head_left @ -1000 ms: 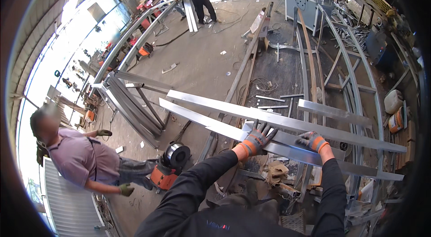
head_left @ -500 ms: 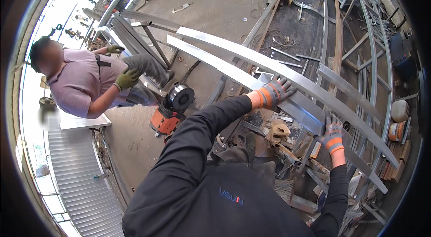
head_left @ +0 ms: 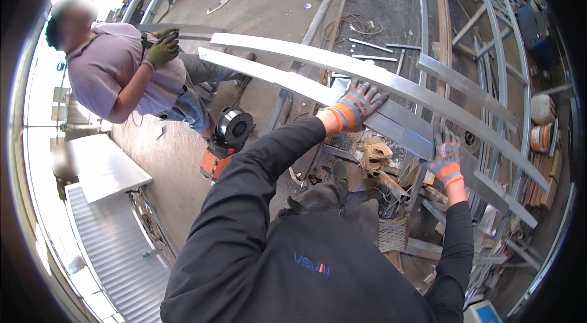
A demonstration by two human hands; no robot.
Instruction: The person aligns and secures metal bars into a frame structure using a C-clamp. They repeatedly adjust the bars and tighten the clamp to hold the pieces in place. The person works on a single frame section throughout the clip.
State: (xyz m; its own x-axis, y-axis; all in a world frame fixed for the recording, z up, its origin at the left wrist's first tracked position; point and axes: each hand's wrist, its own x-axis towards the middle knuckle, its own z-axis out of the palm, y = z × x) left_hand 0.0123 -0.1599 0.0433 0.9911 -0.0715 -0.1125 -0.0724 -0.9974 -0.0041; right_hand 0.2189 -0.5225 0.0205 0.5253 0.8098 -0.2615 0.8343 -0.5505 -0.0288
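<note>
My left hand [head_left: 358,107], in a grey and orange glove, lies with fingers spread across a long silvery metal bar [head_left: 263,72] and the flat piece next to it. Farther right, my right hand [head_left: 446,155], gloved alike, has its thumb on the near side of the metal bar and its fingers over the top; its underside is hidden. Just beyond both hands runs a second long, curved metal bar [head_left: 428,98], nearly parallel to the first. The left fingertips come close to that bar's near edge.
At the left stands a co-worker [head_left: 131,75] in green gloves. An orange machine [head_left: 214,165] with a black spool [head_left: 233,126] stands between us. Cardboard scraps [head_left: 376,152] and metal offcuts lie below the bars. A shorter bar [head_left: 461,87] and long frames stretch away at right.
My view has shifted, so the bars and my hands sit higher and farther left in it. Both hands remain on the bar. The co-worker's gloved hands have come together at chest height.
</note>
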